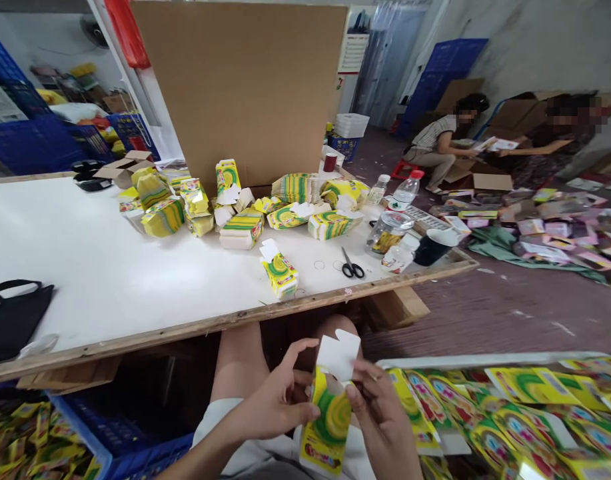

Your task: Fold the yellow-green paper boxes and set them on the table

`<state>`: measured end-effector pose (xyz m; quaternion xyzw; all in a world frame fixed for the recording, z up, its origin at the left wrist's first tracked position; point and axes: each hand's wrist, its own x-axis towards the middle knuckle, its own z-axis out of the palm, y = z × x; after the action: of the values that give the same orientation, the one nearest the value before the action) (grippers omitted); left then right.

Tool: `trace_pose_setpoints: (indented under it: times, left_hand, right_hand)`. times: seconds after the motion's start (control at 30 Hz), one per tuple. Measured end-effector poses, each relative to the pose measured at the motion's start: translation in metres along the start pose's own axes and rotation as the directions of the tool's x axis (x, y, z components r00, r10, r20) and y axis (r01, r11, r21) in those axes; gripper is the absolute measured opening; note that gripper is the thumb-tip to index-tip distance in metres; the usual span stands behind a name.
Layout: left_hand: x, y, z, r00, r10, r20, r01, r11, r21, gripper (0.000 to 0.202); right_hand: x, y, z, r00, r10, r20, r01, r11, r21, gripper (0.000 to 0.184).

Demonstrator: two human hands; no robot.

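Observation:
Over my lap, a yellow and green printed carton stands tilted between my hands, its white top flap raised. My left hand grips the carton's left side, thumb on the front face and fingers behind. On the right side my right hand pinches the edge near the flap, the thumb in front. A similar small carton stack lies on the table just ahead. Bundles of flat yellow cartons sit farther back on the white table.
Black scissors, jars and bottles and a dark cup stand at the table's right. A bin of cartons is at my right, a blue crate at lower left. Two people sit at the back right.

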<state>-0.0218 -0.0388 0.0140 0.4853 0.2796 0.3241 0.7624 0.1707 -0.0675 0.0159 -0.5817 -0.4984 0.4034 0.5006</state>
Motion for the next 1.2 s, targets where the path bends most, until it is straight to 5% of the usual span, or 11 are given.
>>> trace_pose_setpoints:
  times: [0.2, 0.33, 0.57, 1.0, 1.1, 1.2]
  left_hand:
    - [0.006, 0.004, 0.003, 0.995, 0.076, -0.07, -0.066, 0.99, 0.128, 0.041]
    - [0.006, 0.003, 0.007, 0.989, 0.122, -0.081, -0.093, 0.95, 0.297, 0.038]
    - [0.008, 0.0, 0.01, 0.998, 0.058, 0.01, -0.058, 0.995, 0.076, 0.045]
    - [0.017, -0.002, 0.021, 0.991, -0.04, -0.126, 0.066, 0.975, 0.212, 0.044]
    - [0.029, -0.014, 0.033, 0.999, -0.051, -0.009, 0.051, 0.953, 0.299, 0.043]
    - [0.042, -0.011, 0.033, 0.992, 0.118, 0.041, -0.122, 0.842, 0.526, 0.045]
  right_hand:
    - [0.004, -0.006, -0.015, 0.989, -0.115, 0.089, 0.122, 0.989, -0.081, 0.038]
    - [0.003, -0.014, -0.012, 0.979, 0.083, 0.188, -0.067, 0.994, -0.089, 0.038]
    - [0.001, -0.01, -0.005, 0.986, 0.1, 0.133, -0.045, 0.93, -0.366, 0.034]
    - [-0.009, -0.015, -0.016, 1.0, 0.014, 0.022, -0.008, 0.972, -0.237, 0.026]
    - [-0.017, -0.018, -0.034, 0.995, 0.047, -0.089, -0.067, 0.971, -0.231, 0.022]
    - [-0.035, -0.018, -0.083, 0.963, 0.091, -0.254, -0.163, 0.947, -0.276, 0.021]
